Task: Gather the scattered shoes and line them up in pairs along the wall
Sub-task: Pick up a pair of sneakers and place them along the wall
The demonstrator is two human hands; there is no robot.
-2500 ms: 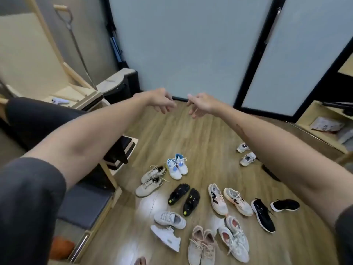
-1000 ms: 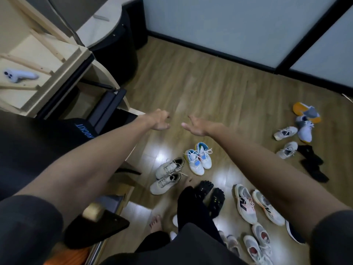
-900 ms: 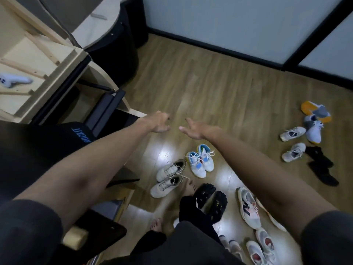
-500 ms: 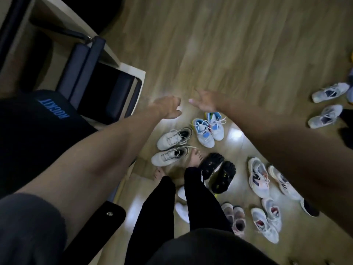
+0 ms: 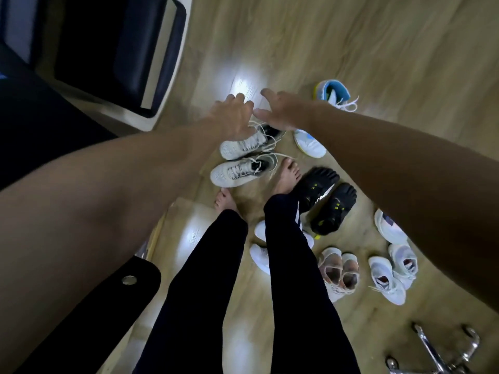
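Shoes lie scattered on the wooden floor around my bare feet. My left hand [image 5: 234, 117] hovers with fingers spread just above a pair of cream sneakers [image 5: 243, 157]. My right hand [image 5: 280, 113] is beside it, open, over the heel end of the same pair. A white-and-blue pair [image 5: 333, 97] lies under my right forearm, partly hidden. Black toe shoes [image 5: 324, 195] sit by my right foot. A pink pair [image 5: 339, 271] and a white pair [image 5: 393, 273] lie lower right. My legs cover most of another white pair [image 5: 259, 255]. Neither hand holds anything.
A black padded bench on a pale frame [image 5: 118, 49] stands at the upper left, close to the cream sneakers. A black strap with a metal stud [image 5: 108, 300] hangs at the lower left. Chrome chair legs [image 5: 437, 354] show at the lower right.
I have bent down further and the view has tilted straight to the floor. Both hands have dropped toward the cream sneakers and now hover just over them.
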